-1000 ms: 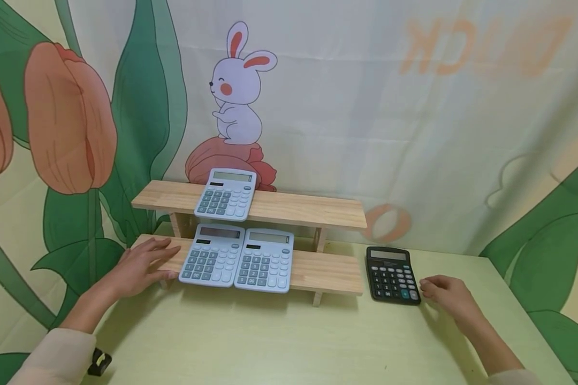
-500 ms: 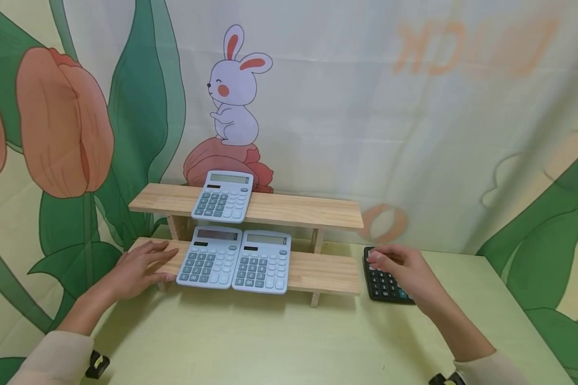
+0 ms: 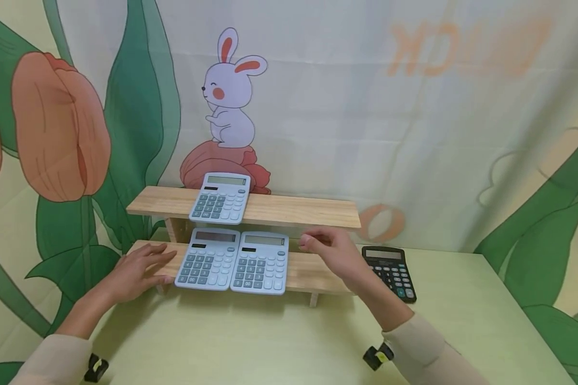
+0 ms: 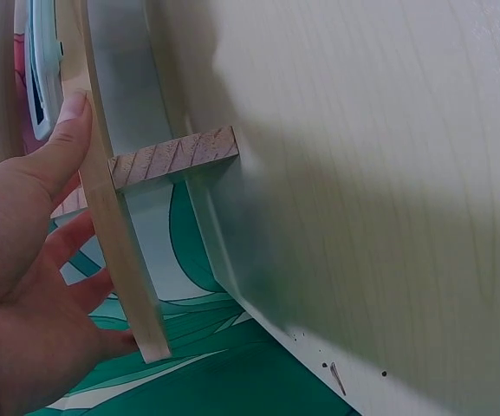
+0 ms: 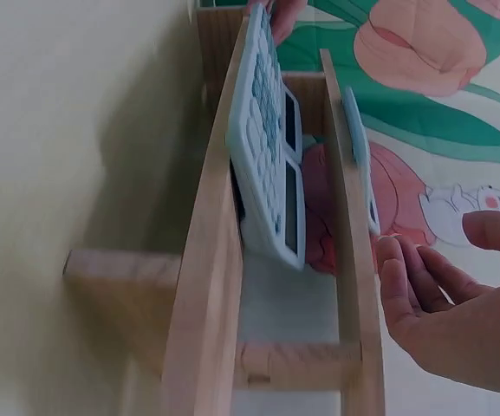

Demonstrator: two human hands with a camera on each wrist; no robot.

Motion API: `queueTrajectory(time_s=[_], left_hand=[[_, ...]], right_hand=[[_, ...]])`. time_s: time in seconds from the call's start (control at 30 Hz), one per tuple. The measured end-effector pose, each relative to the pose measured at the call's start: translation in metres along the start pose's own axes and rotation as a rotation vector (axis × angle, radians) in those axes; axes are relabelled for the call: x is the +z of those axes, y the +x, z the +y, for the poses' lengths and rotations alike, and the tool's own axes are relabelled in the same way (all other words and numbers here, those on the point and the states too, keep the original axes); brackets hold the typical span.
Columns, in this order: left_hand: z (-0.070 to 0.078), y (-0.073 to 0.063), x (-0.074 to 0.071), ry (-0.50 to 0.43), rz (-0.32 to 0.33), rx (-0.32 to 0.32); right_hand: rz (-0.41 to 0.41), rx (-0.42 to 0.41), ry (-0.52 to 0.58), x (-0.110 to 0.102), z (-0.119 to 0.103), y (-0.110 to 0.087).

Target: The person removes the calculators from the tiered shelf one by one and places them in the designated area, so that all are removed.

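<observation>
A two-tier wooden stand (image 3: pixel 313 211) bears pale blue calculators: one (image 3: pixel 220 198) on the upper board and two side by side, the left one (image 3: pixel 208 259) and the right one (image 3: pixel 260 263), on the lower board (image 3: pixel 301 274). My left hand (image 3: pixel 137 272) rests on the lower board's left end, fingers spread and its thumb at the board's edge, close to the left calculator. Over the right part of the lower board hovers my right hand (image 3: pixel 334 251), fingers loosely bent with nothing between them, near the right calculator. A black calculator (image 3: pixel 392 267) lies on the table, partly behind my right forearm.
The pale green table (image 3: pixel 231 342) stretches in front of the stand and to its right. Behind hangs a curtain (image 3: pixel 327 123) printed with a rabbit and tulips. Each wrist carries a small black device, such as the one (image 3: pixel 378 355) below my right sleeve.
My right hand has moved left from beside the black calculator, across it, to above the lower board. My left hand has stayed on the board's left end. The calculators stay where they were.
</observation>
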State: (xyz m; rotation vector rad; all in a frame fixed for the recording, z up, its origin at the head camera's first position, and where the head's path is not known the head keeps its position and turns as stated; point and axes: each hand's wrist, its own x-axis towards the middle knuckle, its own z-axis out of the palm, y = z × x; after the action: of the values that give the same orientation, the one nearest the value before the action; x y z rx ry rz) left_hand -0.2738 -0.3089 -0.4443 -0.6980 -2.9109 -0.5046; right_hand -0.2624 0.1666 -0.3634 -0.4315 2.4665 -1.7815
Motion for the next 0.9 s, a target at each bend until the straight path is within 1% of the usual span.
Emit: queueTrajectory(time_s=[0.23,0.3,0.37,0.5,0.67,0.77,0.9], left_hand=[[0.001,-0.001,-0.001,0.001,0.007,-0.002],[0.001,-0.001,-0.001,0.004,0.010,0.002],[0.002,-0.001,-0.001,0.009,0.015,0.008],[0.002,-0.001,0.000,0.012,0.020,0.013],[0.002,-0.001,0.000,0.007,0.024,0.009],[0.002,-0.002,0.000,0.001,0.027,0.005],[0.003,-0.001,0.000,-0.004,0.035,0.007]], right_hand=[[-0.058,0.043,0.195,0.045,-0.006,0.034],[-0.075,0.064,0.230,0.056,-0.007,0.043],[-0.073,0.080,0.251,0.068,-0.008,0.050],[-0.047,0.116,0.329,0.092,-0.010,0.064],[0.034,0.168,0.439,0.121,-0.011,0.077],[0.073,0.202,0.471,0.133,-0.010,0.084],[0.100,0.245,0.538,0.145,-0.011,0.092]])
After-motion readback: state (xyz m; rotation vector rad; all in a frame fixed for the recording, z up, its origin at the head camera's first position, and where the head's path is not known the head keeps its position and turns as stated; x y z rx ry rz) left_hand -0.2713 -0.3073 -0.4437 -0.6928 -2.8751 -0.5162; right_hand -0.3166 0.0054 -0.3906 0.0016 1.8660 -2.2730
